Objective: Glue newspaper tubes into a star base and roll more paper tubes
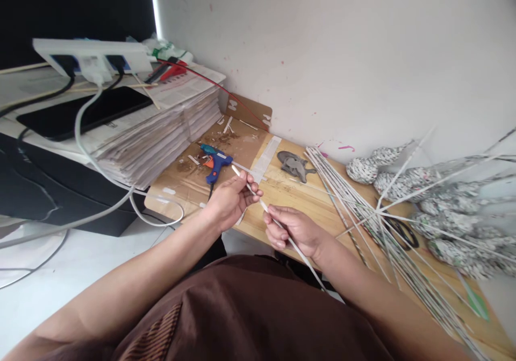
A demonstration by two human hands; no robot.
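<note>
A thin white rolled-paper stick (297, 250) runs slantwise through both of my hands, above the table's front edge. My left hand (234, 197) pinches its upper end, and the tip pokes out past the fingers. Lower along the stick, my right hand (292, 226) is closed round it, with the long tail hanging down toward my lap. A blue hot glue gun (217, 164) lies on the cardboard just beyond my left hand. Ahead of my right hand sits a grey crumpled cloth or putty-like lump (295, 165).
Many long paper sticks (350, 202) lie on the wooden table (258, 224) at right, near a star-shaped stick frame (379, 210), scissors (403, 233) and woven paper forms (407, 183). Stacked newspapers (161, 137) at left carry a phone (86, 112) and power strip (92, 54); cables hang down.
</note>
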